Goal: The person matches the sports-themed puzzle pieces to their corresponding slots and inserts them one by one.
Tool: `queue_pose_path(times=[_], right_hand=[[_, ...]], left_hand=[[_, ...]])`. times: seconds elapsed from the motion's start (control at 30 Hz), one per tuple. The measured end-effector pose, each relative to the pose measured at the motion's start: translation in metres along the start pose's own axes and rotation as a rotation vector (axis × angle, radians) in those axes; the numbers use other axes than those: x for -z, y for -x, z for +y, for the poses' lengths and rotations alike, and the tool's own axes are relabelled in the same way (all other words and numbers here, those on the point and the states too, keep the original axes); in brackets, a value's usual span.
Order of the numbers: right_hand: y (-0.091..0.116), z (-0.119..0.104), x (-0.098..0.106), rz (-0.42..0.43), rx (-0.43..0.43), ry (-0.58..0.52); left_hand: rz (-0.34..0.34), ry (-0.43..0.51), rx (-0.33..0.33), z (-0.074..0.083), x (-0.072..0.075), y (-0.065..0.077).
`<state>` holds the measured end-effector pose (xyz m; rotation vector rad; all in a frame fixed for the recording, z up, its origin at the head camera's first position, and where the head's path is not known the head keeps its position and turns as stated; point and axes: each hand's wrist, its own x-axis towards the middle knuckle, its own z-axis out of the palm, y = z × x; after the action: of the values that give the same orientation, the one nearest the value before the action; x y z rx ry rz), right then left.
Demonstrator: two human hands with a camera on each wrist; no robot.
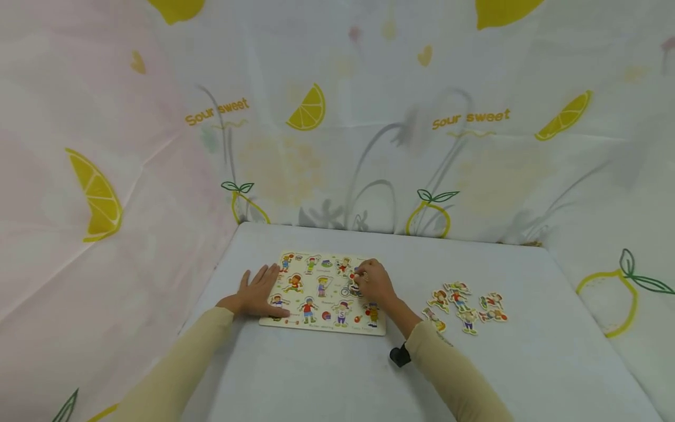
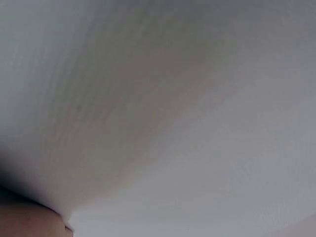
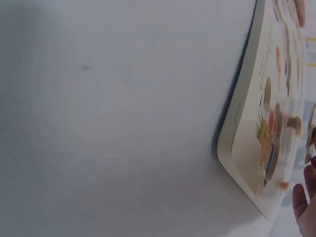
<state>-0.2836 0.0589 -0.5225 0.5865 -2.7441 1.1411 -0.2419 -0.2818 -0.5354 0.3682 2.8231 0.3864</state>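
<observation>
A cream wooden puzzle board (image 1: 377, 331) with printed sports figures lies on the white table. Spread over its left edge, my left hand (image 1: 259, 292) rests with straight fingers and the thumb along the lower left. My right hand (image 1: 377, 282) is over the board's right side, above the bicycle picture, pinching a small puzzle piece (image 1: 361, 276) between thumb and fingers. In the right wrist view, the piece (image 3: 311, 133) shows at the right edge by the fingertips, beyond the board's corner (image 3: 232, 148). The left wrist view holds mostly blurred white cloth and a bit of skin.
Several loose figure-shaped puzzle pieces (image 1: 467, 321) lie in a cluster on the table to the right of the board. A black heart-shaped item (image 1: 400, 356) is by my right sleeve. Lemon-printed cloth (image 1: 337, 146) hangs behind and at both sides.
</observation>
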Motion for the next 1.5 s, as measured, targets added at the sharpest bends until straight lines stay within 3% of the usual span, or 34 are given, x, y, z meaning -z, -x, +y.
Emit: queue_pose_path(times=[0.33, 0.63, 0.87, 1.23, 1.5], right_hand=[[0.011, -0.014, -0.005, -0.058, 0.030, 0.009], [0.042, -0.001, 0.010, -0.083, 0.062, 0.056], [0.059, 0.010, 0.012, -0.141, 0.062, 0.112], [0.065, 0.023, 0.020, -0.137, 0.143, -0.030], [0.068, 0.035, 0.025, -0.178, 0.074, -0.078]], left_hand=[[-0.035, 0.016, 0.014, 0.000, 0.007, 0.000], [-0.033, -0.014, 0.036, -0.003, 0.000, 0.001], [-0.007, 0.019, 0.025, -0.004, -0.003, 0.005], [0.007, -0.004, 0.044, 0.000, 0.003, 0.005], [0.013, 0.007, 0.012, 0.002, -0.002, -0.001]])
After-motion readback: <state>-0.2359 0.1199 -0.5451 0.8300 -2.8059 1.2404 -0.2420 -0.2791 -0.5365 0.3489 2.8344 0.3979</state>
